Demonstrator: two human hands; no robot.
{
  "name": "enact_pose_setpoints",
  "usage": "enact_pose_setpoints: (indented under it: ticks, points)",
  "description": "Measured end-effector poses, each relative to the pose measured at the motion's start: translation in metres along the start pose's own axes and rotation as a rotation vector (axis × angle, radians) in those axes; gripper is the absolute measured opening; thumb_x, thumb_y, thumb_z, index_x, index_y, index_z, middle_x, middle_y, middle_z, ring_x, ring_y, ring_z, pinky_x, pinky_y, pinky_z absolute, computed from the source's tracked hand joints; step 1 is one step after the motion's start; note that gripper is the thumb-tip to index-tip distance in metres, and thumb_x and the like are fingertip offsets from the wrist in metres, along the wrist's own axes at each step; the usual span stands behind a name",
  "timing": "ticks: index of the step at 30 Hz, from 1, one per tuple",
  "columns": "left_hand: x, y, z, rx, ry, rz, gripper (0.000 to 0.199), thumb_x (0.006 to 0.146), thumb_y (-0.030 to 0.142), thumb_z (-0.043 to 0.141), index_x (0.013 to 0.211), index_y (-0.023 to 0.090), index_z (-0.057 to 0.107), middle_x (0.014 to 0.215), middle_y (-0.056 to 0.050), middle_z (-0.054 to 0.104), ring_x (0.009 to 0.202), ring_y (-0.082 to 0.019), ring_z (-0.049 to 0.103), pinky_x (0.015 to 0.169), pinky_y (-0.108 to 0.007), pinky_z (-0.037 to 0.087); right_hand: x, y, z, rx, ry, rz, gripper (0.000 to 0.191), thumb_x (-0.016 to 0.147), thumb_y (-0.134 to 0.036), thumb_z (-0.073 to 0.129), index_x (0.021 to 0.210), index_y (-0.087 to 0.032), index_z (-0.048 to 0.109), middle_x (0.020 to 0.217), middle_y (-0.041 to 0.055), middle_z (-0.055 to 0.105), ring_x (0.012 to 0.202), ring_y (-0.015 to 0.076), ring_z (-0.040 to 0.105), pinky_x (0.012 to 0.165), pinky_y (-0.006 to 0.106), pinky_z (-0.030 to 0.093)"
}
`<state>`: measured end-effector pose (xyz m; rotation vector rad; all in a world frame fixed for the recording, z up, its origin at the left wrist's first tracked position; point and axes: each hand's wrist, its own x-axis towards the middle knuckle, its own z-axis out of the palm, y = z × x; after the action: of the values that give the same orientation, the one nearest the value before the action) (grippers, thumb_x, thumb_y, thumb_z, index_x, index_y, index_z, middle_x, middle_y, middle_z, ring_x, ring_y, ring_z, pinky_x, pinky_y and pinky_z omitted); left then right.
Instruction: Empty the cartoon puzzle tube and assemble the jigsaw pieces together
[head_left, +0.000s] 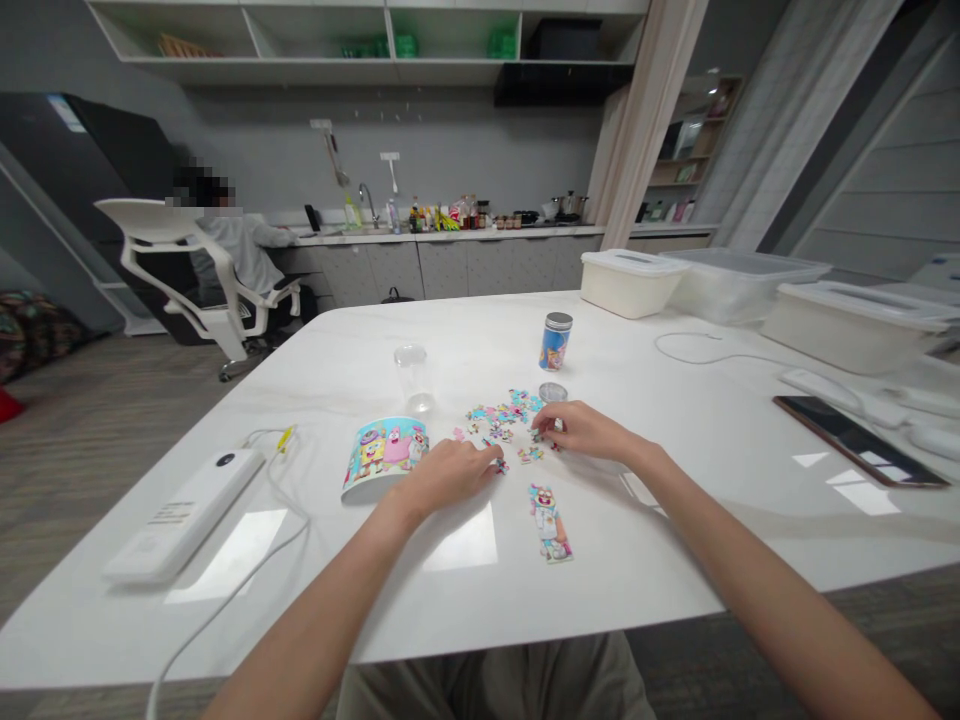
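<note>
Loose jigsaw pieces (496, 412) lie in a colourful heap on the white table (480, 610). At the heap's near left edge is my left hand (459, 472), palm down, its bent fingertips on small pieces. My right hand (568, 428) is at the right edge, fingers curled together over pieces; whether one is held is too small to tell. Nearer me lies a joined strip of pieces (550, 523) showing a cartoon figure. A curled picture sheet (386, 452) sits left of my left hand. Behind my right hand is a round metal lid (553, 392).
A clear jar (415, 380) and a blue picture can (555, 342) stand beyond the heap. A white power strip (187, 515) with cables is at left, a dark phone (855, 440) at right. Storage boxes (630, 285) line the back right. A person sits at the far left.
</note>
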<state>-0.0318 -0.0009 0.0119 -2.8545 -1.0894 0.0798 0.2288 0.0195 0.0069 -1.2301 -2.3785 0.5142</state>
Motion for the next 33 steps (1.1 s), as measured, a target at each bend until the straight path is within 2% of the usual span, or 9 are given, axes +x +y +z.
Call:
enact_pose_setpoints:
  ticks: [3, 8, 14, 17, 25, 33]
  points:
    - [0.001, 0.003, 0.002, -0.019, 0.014, 0.003, 0.026, 0.099, 0.032, 0.038, 0.11, 0.021, 0.058, 0.068, -0.004, 0.066, 0.07, -0.021, 0.068, 0.067, -0.029, 0.049, 0.0, 0.001, 0.001, -0.04, -0.01, -0.045, 0.022, 0.081, -0.006, 0.054, 0.091, -0.02, 0.068, 0.089, 0.0046, 0.068, 0.078, 0.0167, 0.062, 0.074, 0.031, 0.049]
    - [0.002, 0.004, 0.004, 0.026, 0.021, -0.054, 0.031, 0.1, 0.039, 0.035, 0.11, 0.017, 0.055, 0.069, -0.007, 0.067, 0.07, -0.025, 0.069, 0.065, -0.034, 0.05, -0.002, 0.0, 0.002, -0.08, -0.05, -0.077, 0.019, 0.086, -0.012, 0.053, 0.094, -0.02, 0.068, 0.096, 0.006, 0.065, 0.087, 0.0182, 0.061, 0.079, 0.032, 0.047]
    - [0.0, -0.003, -0.003, 0.109, 0.025, -0.118, 0.025, 0.099, 0.026, 0.034, 0.11, 0.014, 0.053, 0.08, -0.013, 0.069, 0.074, -0.024, 0.069, 0.065, -0.03, 0.049, -0.004, 0.001, -0.002, -0.098, -0.043, -0.047, 0.018, 0.086, -0.018, 0.056, 0.096, -0.022, 0.07, 0.098, 0.0064, 0.063, 0.086, 0.0194, 0.061, 0.079, 0.034, 0.047]
    - [-0.002, -0.006, -0.008, 0.122, 0.006, -0.142, 0.026, 0.099, 0.024, 0.034, 0.108, 0.014, 0.056, 0.078, -0.012, 0.069, 0.074, -0.023, 0.069, 0.065, -0.03, 0.048, -0.003, 0.004, -0.004, -0.116, -0.028, -0.02, 0.019, 0.088, -0.021, 0.055, 0.098, -0.022, 0.071, 0.097, 0.0073, 0.062, 0.087, 0.0207, 0.061, 0.081, 0.036, 0.048]
    - [-0.002, -0.005, -0.007, 0.101, -0.039, -0.09, 0.028, 0.099, 0.023, 0.035, 0.107, 0.019, 0.062, 0.081, -0.011, 0.071, 0.077, -0.026, 0.07, 0.065, -0.033, 0.05, -0.004, 0.005, -0.003, -0.135, -0.063, 0.009, 0.02, 0.085, -0.026, 0.06, 0.102, -0.022, 0.07, 0.1, 0.0068, 0.062, 0.091, 0.0219, 0.061, 0.083, 0.035, 0.047]
    - [-0.002, -0.004, -0.009, 0.097, -0.043, -0.098, 0.028, 0.099, 0.03, 0.039, 0.117, 0.019, 0.057, 0.084, -0.011, 0.071, 0.079, -0.026, 0.069, 0.068, -0.033, 0.051, -0.003, 0.0, -0.005, -0.104, -0.073, -0.019, 0.011, 0.081, -0.016, 0.059, 0.089, -0.02, 0.067, 0.093, 0.0055, 0.061, 0.081, 0.0183, 0.059, 0.075, 0.032, 0.048]
